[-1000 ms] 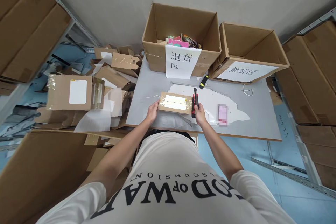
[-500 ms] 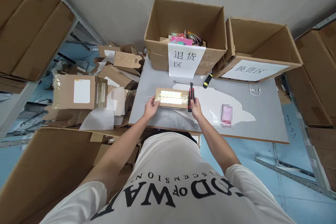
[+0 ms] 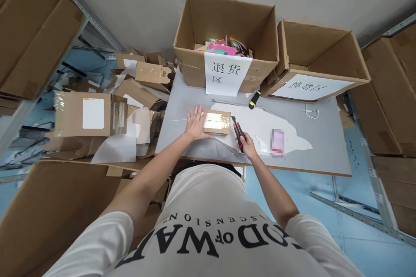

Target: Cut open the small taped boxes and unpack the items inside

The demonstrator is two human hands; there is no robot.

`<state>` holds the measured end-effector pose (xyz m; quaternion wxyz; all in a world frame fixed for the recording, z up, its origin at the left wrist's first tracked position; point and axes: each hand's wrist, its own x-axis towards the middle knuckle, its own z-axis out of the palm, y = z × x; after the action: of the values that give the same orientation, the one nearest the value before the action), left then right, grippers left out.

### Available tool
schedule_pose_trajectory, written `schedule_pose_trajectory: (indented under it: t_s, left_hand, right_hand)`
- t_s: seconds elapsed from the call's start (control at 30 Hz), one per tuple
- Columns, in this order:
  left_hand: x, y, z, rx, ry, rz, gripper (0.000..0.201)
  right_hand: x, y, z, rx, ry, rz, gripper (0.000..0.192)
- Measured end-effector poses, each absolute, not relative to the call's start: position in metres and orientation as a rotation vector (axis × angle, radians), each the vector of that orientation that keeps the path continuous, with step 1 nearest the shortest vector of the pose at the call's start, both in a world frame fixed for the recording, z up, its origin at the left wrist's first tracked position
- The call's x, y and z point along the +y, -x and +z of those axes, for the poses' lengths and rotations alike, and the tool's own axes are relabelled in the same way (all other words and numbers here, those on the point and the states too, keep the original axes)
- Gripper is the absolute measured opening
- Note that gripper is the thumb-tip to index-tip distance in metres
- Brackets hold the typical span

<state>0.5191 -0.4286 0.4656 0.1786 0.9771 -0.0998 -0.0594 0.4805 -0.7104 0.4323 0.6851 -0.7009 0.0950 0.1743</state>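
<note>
A small brown cardboard parcel (image 3: 217, 126) with a white label and clear tape lies on the grey table. My left hand (image 3: 195, 126) lies over its left end, fingers spread out and thumb along the near side; that end is covered. Just right of the parcel, my right hand (image 3: 247, 145) is closed around a red and black utility knife (image 3: 238, 132). The knife slants up and left, its tip close to the parcel's right end.
Behind stand two large open cartons (image 3: 191, 67) (image 3: 328, 45) with paper signs; the left one holds colourful packages. A yellow and black cutter (image 3: 255, 100), white backing sheet (image 3: 292, 136) and blurred pink item (image 3: 277, 142) lie on the table (image 3: 331, 147). Flattened boxes (image 3: 151, 72) pile up at left.
My left hand has gone from gripping the parcel's left edge to lying spread over that end. My right hand has come away from the parcel's right end, tilting the knife leftward.
</note>
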Motion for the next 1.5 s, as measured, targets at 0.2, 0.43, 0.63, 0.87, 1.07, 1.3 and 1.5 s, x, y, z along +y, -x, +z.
schedule_pose_trajectory:
  t_s: [0.2,0.43,0.63,0.87,1.07,1.3,1.5]
  left_hand:
    - [-0.444,-0.535,0.467,-0.356,-2.894,-0.376,0.131]
    - [-0.444,-0.531,0.464,-0.323,-2.893,-0.289,0.121]
    - [-0.444,-0.533,0.455,-0.302,-2.862,-0.229,0.114]
    - [-0.443,-0.532,0.451,-0.305,-2.837,-0.212,0.118]
    - [-0.444,-0.53,0.456,-0.285,-2.859,-0.256,0.114]
    - [-0.444,-0.53,0.456,-0.319,-2.875,-0.235,0.117]
    - [-0.444,-0.529,0.456,-0.34,-2.886,-0.233,0.118]
  right_hand:
    - [-0.709,-0.481,0.434,0.207,1.593,0.42,0.052]
    - [-0.721,-0.492,0.444,0.203,1.767,0.462,0.055]
    - [-0.736,-0.508,0.453,0.084,1.928,0.532,0.055]
    - [-0.747,-0.509,0.453,-0.022,1.987,0.592,0.054]
    - [-0.749,-0.499,0.453,-0.027,1.996,0.6,0.053]
    - [-0.742,-0.481,0.452,0.05,1.912,0.601,0.052]
    - [-0.738,-0.466,0.448,0.054,1.889,0.583,0.055]
